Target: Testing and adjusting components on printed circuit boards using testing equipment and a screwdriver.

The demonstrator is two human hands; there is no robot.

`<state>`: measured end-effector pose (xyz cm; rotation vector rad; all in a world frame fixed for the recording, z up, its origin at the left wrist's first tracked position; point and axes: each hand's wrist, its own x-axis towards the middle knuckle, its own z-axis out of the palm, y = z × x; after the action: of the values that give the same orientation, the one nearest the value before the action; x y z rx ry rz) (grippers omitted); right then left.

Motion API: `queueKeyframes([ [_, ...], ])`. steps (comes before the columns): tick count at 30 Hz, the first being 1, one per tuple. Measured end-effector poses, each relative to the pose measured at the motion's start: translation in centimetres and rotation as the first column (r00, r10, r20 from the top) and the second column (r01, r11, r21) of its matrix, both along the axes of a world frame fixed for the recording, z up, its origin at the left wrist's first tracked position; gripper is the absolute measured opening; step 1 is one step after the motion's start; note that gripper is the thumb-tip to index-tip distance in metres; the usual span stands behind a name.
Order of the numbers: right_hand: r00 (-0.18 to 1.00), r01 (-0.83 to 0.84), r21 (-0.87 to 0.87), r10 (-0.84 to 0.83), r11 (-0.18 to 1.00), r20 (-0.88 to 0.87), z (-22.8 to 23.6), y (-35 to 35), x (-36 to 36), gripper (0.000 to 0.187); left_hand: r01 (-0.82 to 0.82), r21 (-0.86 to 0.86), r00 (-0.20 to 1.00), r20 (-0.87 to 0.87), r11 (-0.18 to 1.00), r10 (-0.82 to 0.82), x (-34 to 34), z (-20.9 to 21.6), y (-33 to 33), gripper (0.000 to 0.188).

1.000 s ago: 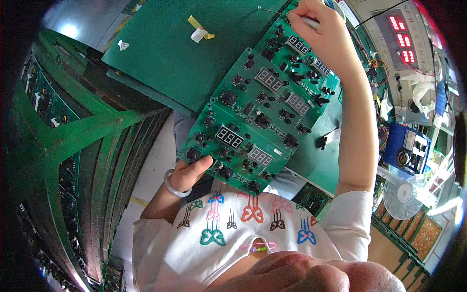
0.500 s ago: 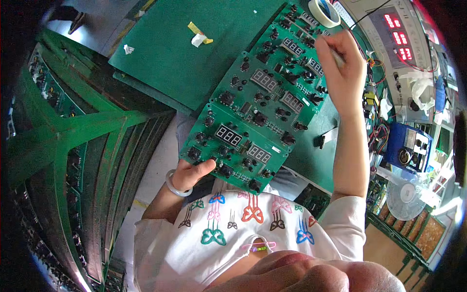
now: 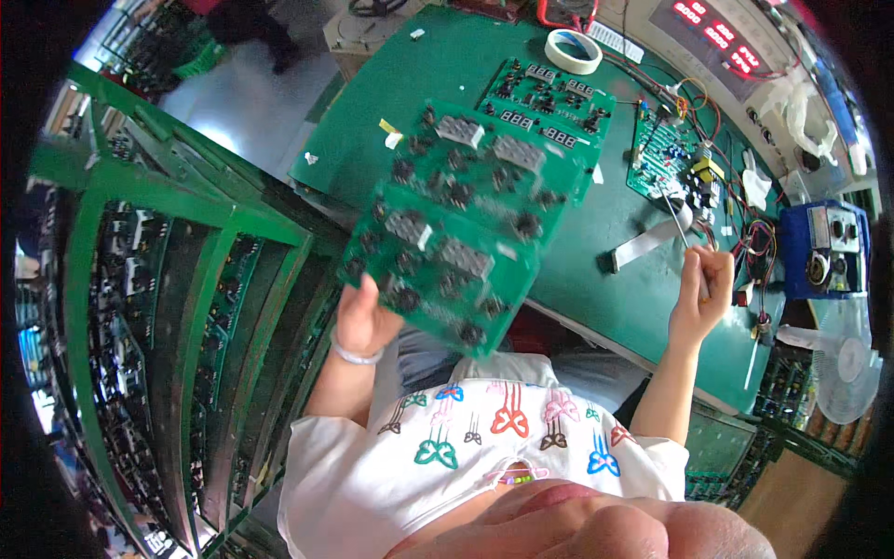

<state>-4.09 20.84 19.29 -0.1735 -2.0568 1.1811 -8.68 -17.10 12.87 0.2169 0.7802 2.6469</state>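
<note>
Over the green worktop [image 3: 447, 84], left hand [image 3: 361, 317] clamped on the near corner of a big green circuit board panel [image 3: 461, 219], lifted and tilted, blurred. Off to the right, right hand [image 3: 700, 296] closed round a thin metal probe [image 3: 672, 212], tip up near a smaller wired board [image 3: 666, 154]. Behind, another display board [image 3: 549, 98] lying flat, tape roll [image 3: 574, 50] beyond.

A dark panel with red digit displays [image 3: 712, 35] stands at the bench's far edge.
</note>
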Motion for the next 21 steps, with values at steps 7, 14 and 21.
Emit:
queueKeyframes([
  [7, 0.995, 0.093, -0.120, -0.095, 0.988, -0.016, -5.3, 0.1, 4.2, 0.010, -0.102, -0.087, 0.991, 0.071, 0.991, 0.109, -14.4, 1.5, 0.7, 0.044],
  [14, 0.991, 0.127, -0.246, -0.130, 0.961, 0.002, -7.5, -0.8, 5.7, 0.011, -0.053, -0.187, 0.997, 0.052, 0.981, 0.064, -32.4, -0.2, 0.5, 0.044],
  [21, 0.992, 0.102, -0.369, -0.124, 0.924, -0.036, -8.5, -0.9, 6.0, 0.011, -0.083, -0.282, 0.983, 0.137, 0.956, 0.126, -37.4, -0.6, 2.9, 0.051],
])
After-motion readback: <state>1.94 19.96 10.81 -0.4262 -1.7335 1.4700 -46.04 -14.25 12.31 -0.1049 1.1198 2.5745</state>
